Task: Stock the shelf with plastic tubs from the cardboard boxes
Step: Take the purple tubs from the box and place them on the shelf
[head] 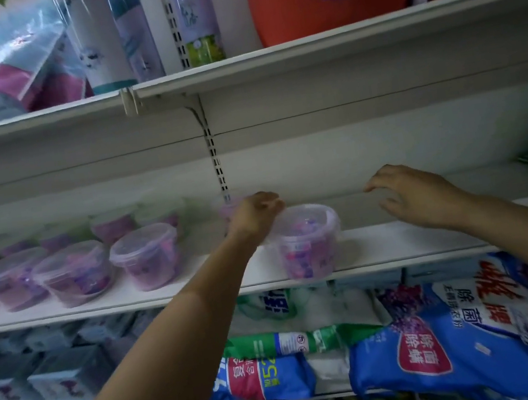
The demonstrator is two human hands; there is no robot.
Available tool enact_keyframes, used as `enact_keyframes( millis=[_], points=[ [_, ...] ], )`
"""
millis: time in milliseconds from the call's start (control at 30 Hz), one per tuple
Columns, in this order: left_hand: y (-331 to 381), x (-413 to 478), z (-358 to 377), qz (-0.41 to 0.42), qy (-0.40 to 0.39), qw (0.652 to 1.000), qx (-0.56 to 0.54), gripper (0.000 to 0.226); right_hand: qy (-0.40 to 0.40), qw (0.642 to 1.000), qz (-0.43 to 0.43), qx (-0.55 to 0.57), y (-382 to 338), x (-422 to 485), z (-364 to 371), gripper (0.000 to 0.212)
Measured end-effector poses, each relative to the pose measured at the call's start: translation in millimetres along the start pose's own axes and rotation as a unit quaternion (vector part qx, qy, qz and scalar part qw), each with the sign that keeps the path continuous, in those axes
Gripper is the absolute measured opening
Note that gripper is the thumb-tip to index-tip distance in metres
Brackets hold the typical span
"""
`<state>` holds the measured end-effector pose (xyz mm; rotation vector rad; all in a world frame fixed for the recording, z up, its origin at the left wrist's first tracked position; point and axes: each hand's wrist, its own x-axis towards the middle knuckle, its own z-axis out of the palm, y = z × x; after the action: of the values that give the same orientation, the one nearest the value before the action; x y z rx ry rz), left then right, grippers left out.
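Far left of the white shelf [166, 291], the tubs [73, 273] run off the frame edge at 9 o'clock; two rows, the back row blurred and hard to count. Each is a clear plastic tub w/ clear lid, pink-purple contents inside, too soft to identify. Left hand [254, 215] reaches in past the front edge, fingers curled at the rim of a lone tub [309, 241] standing at the shelf's front lip, at 4 o'clock from that hand. Whether it's gripping or just touching the lid can't be told. A further tub behind the hand is mostly hidden. Right hand [417, 194], at 3 o'clock from the lone tub, hovers spread and holding nothing. Detergent bags [467, 333] below, partly cut off.
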<state>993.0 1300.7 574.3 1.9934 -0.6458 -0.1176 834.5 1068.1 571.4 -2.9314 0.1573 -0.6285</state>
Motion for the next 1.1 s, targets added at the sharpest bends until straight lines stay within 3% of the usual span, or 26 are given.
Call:
enact_keyframes(
  millis=[100, 200, 367, 633, 833, 1100],
  points=[
    [-13, 12, -10, 0.07, 0.077, 0.992, 0.07, 0.025, -0.029, 0.996, -0.068, -0.043, -17, 4, 6, 0.065],
    [-36, 26, -34, 0.105, 0.136, 0.942, 0.289, 0.04, -0.063, 0.984, -0.152, -0.062, -36, 13, 14, 0.08],
    [-62, 36, -51, 0.133, 0.054, 0.868, 0.476, 0.053, -0.051, 0.981, -0.182, -0.035, -50, 31, 23, 0.062],
    [-68, 56, -62, 0.199, 0.066, 0.872, 0.442, 0.047, 0.007, 0.97, -0.111, -0.214, -87, 66, 33, 0.043],
    [-65, 73, -62, 0.183, 0.062, 0.869, 0.455, 0.035, -0.023, 0.98, -0.047, -0.191, -80, 93, 49, 0.03],
    [-63, 93, -62, 0.163, 0.061, 0.863, 0.473, 0.033, -0.07, 0.978, 0.03, -0.192, -56, 131, 60, 0.033]
  ],
)
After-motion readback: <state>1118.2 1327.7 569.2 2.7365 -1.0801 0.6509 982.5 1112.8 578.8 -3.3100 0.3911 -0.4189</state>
